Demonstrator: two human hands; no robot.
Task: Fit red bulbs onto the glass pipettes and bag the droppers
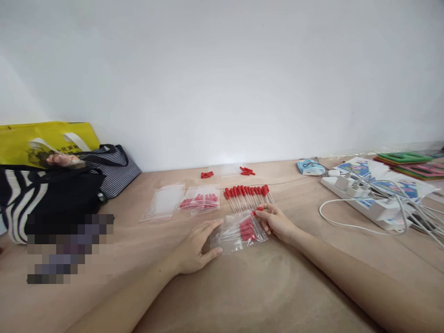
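Note:
A clear zip bag (230,245) lies flat in front of me with several red-bulbed droppers (247,230) inside. My left hand (198,245) rests at the bag's left end, fingers and thumb spread apart, the tips at its edge. At the bag's right end my right hand (274,222) pinches the red bulb of one dropper (258,211); its stem points toward the bag and is hard to make out. Just beyond, a row of loose droppers (246,191) lies side by side, bulbs facing away. To their left are filled zip bags (203,200) and a stack of flat clear bags (164,199).
Small groups of red bulbs (207,175) lie near the wall. On the right are a power strip (360,199) with tangled white cables, a blue face mask (310,167) and coloured frames (404,159). Striped and black bags (118,171) and a yellow bag (79,132) stand left.

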